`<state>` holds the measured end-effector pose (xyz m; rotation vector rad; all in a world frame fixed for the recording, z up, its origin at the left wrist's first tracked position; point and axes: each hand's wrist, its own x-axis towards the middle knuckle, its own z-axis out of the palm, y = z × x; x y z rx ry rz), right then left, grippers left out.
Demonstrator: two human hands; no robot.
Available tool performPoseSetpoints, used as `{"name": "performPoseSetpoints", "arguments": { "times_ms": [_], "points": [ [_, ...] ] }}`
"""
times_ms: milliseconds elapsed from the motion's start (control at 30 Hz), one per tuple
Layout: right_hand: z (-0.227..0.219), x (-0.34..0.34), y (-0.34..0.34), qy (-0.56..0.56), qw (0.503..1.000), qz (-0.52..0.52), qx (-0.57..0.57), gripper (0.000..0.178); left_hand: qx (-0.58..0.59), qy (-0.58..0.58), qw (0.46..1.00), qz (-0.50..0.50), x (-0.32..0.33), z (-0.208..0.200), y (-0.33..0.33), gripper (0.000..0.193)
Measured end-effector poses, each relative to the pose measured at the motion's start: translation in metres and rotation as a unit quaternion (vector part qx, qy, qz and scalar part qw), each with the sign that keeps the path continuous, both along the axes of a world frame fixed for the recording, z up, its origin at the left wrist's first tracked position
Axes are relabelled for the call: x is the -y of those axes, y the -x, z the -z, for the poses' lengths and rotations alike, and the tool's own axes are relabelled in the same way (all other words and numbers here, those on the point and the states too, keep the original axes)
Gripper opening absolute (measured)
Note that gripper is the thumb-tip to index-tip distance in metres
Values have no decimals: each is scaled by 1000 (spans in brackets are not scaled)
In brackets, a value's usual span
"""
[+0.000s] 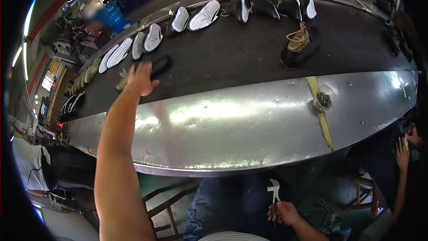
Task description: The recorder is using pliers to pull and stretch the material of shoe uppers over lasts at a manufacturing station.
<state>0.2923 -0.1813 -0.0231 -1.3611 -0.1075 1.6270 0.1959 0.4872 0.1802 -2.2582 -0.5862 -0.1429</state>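
Observation:
My left hand [141,79] stretches far out over the dark work surface, fingers extended and thumb apart. It lies against or just above a dark shoe [161,65] with a tan part; the blur hides whether they touch. Low in front of my lap, my right hand [285,213] is closed around lasting pincers [274,190] with a pale metal head pointing up. Another dark shoe with a tan upper part [298,42] and a cord loop sits on the dark surface to the right.
Several shoes with white soles [204,15] line the far edge. A metal ledge [232,125] runs along the near side, carrying a cup of small nails [324,101] on a yellow strip [324,129]. A wooden stool [167,209] stands below. Other people work at far right and left.

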Motion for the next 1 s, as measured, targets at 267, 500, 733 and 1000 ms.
{"name": "performPoseSetpoints", "arguments": {
  "times_ms": [267,500,733,1000],
  "points": [
    [2,-39,-25,16,999,32,1,53,137,363,895,-221,-29,-21,-142,87],
    [1,-79,-32,-10,999,7,31,67,385,444,795,-153,-75,36,-266,106],
    [18,-120,-53,-35,998,-2,50,76,370,341,828,-249,-153,48,-272,77],
    [38,-143,-63,-40,998,37,19,70,328,465,807,-158,-212,61,-264,97]
  ]
}}
